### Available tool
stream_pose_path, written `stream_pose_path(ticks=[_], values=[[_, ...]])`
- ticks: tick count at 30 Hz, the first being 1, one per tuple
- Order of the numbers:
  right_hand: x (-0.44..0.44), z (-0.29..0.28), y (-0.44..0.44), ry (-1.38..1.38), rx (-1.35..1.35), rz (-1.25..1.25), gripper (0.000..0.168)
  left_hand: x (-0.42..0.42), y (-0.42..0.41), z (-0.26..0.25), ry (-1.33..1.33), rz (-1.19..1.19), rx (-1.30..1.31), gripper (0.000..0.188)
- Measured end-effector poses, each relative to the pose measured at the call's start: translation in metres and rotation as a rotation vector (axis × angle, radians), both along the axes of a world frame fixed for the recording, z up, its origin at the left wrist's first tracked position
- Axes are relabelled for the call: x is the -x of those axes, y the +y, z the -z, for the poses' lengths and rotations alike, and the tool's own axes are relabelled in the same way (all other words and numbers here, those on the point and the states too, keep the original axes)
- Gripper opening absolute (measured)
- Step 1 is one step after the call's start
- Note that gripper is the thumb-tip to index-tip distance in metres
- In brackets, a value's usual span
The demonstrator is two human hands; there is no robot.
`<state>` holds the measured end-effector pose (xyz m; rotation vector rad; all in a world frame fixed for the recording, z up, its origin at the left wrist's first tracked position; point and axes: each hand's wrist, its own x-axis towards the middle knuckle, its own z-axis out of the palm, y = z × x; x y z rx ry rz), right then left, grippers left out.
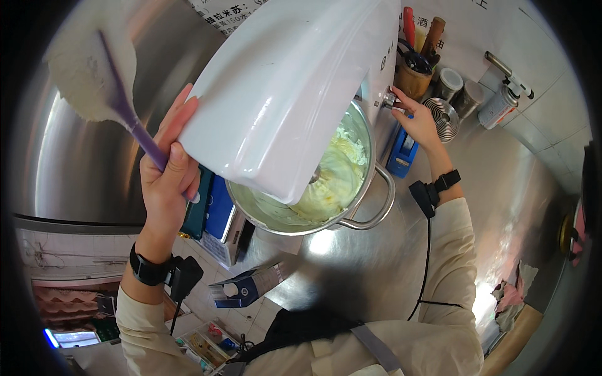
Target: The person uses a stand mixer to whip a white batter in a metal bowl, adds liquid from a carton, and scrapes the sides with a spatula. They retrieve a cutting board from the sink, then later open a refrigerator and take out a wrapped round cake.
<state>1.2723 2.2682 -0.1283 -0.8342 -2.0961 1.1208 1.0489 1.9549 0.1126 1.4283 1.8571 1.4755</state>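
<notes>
A white stand mixer [263, 108] fills the middle of the view, its head over a steel bowl [301, 231] with a loop handle [388, 202]. Pale yellow cream [329, 192] lies in the bowl, blurred in swirls around the beater shaft [315, 176]. My left hand [171, 164] grips a purple spatula [141, 136] whose blade is thickly coated in cream [87, 70]. Fingers of that same hand rest against the side of the mixer head. At the mixer's right side, my right hand [414, 117] has its thumb and fingers around a metal control knob [388, 99].
A blue device [402, 148], nested metal rings [441, 120], lidded jars [450, 82], a wooden tool holder [414, 80] and a gas torch [501, 101] stand right of the mixer. On the left are a scale [228, 235] and a carton [249, 286]. Cables hang from both wrists.
</notes>
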Motion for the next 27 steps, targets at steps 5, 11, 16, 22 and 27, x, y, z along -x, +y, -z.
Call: stream_pose_path(ticks=[5, 11, 16, 22, 27], values=[[0.0011, -0.0027, -0.0028, 0.020, 0.007, 0.020, 0.055, 0.0008, -0.0001, -0.0017, 0.034, 0.031, -0.017, 0.043], [0.0022, 0.0012, -0.0032, 0.064, 0.008, 0.027, 0.055, 0.0003, -0.0001, -0.0005, 0.047, 0.017, -0.004, 0.044], [0.0014, 0.0033, -0.0008, 0.059, 0.029, 0.012, 0.056, -0.0002, 0.0002, -0.0007, 0.047, 0.016, -0.005, 0.045], [0.0010, 0.0045, -0.0013, 0.078, -0.020, -0.006, 0.058, 0.0003, 0.0004, -0.0013, 0.050, 0.012, 0.006, 0.045], [0.0000, 0.0016, -0.0025, 0.057, -0.003, -0.015, 0.060, 0.0004, 0.0005, -0.0017, 0.029, 0.025, 0.006, 0.044]])
